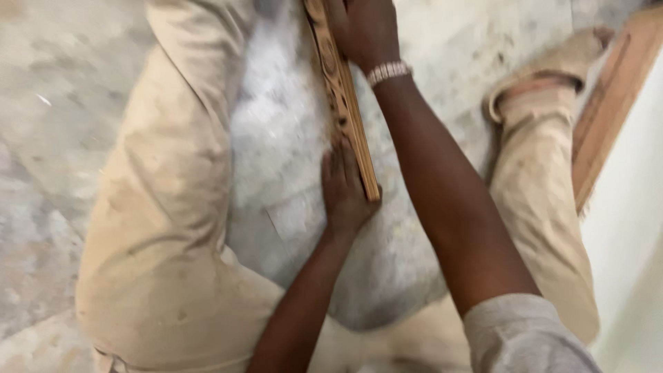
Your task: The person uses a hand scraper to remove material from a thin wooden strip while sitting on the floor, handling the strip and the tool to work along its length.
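We've got our left hand [345, 190] flat, fingers together, against the near end of a narrow carved brown wooden strip [343, 97]; right hand [364, 31] wraps its far part, fingers curled.

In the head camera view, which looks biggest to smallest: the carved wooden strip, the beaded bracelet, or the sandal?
1. Carved wooden strip, though its top is cut off.
2. Sandal, farther from the camera, so unsure.
3. Beaded bracelet, clearly smallest.
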